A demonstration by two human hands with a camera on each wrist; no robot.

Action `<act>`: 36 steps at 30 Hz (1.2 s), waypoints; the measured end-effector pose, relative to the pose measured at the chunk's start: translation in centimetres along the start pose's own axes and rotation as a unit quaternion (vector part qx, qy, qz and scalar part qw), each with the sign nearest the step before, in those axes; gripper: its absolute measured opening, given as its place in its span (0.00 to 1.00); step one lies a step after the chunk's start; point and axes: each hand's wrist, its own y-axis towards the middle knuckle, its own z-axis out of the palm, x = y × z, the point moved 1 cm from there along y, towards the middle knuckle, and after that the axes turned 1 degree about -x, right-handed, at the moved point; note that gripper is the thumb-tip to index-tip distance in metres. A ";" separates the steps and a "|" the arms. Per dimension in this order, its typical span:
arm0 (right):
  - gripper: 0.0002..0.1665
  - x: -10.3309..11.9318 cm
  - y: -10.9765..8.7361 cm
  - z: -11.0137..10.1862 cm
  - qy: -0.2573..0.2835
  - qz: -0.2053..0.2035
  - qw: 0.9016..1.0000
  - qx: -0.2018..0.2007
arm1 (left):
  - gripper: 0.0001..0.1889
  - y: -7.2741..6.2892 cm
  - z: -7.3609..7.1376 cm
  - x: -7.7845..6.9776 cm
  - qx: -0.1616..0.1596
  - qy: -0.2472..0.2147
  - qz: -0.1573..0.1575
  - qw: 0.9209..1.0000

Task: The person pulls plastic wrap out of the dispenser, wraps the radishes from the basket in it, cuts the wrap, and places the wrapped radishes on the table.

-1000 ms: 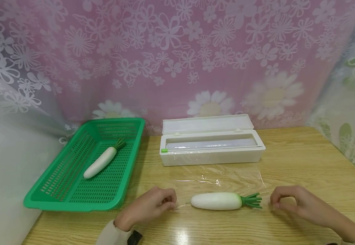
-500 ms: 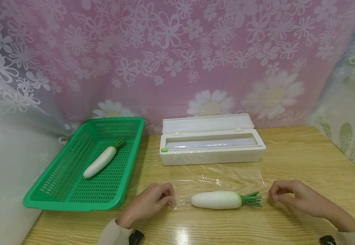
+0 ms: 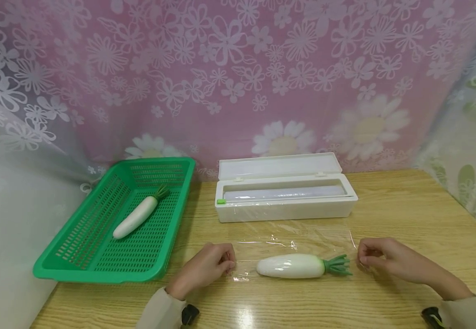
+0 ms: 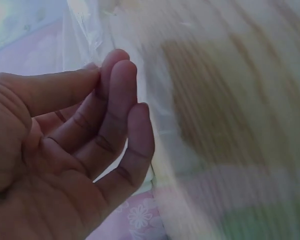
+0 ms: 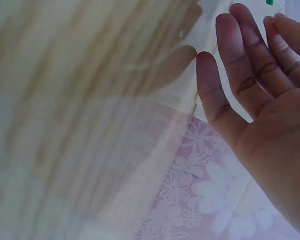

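A white radish (image 3: 290,266) with cut green stalks lies across the table between the two hands. Clear plastic wrap (image 3: 281,244) stretches from the open box toward it, and glints of film show over the radish. At the wrap's near left corner, the left hand (image 3: 209,267) pinches the film between thumb and index finger. On the opposite side, beyond the stalks, the right hand (image 3: 390,258) pinches the other corner. In the left wrist view the thumb meets the fingertips at crinkled film (image 4: 95,37). The right wrist view cuts off the right thumb at its edge.
The white wrap box (image 3: 285,210) stands behind the radish, lid up, with a roll (image 3: 283,193) inside and a green slider (image 3: 221,201) at its left. A green basket (image 3: 98,276) at the left holds a second radish (image 3: 136,217). A floral curtain (image 3: 238,82) hangs behind.
Both hands have moved slightly away from the wearer, toward the box, drawing the wrap's near edge along; the right hand also shifted left. Glints of film now show on the radish.
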 end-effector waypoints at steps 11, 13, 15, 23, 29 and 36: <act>0.17 -0.2 1.0 0.8 -0.032 -0.012 0.999 0.008 | 0.11 0.3 0.8 -0.1 0.009 0.070 0.008 0.997; 0.17 -0.2 1.0 0.8 -0.038 0.000 0.999 0.013 | 0.11 0.4 1.0 -0.3 -0.003 0.115 0.020 0.993; 0.17 -0.1 1.0 0.8 -0.045 0.004 0.999 0.014 | 0.12 0.3 1.1 -0.5 -0.017 0.159 0.025 0.987; 0.19 -0.4 1.1 1.0 -0.047 0.001 0.999 0.017 | 0.12 0.3 1.8 -1.0 -0.074 0.296 0.068 0.950; 0.19 0.0 1.0 1.2 -0.044 0.010 0.999 0.018 | 0.11 0.2 2.0 -1.1 -0.083 0.308 0.072 0.945; 0.19 0.6 0.9 0.5 -0.060 -0.003 0.998 0.013 | 0.13 0.3 1.8 -1.4 -0.079 0.276 0.076 0.955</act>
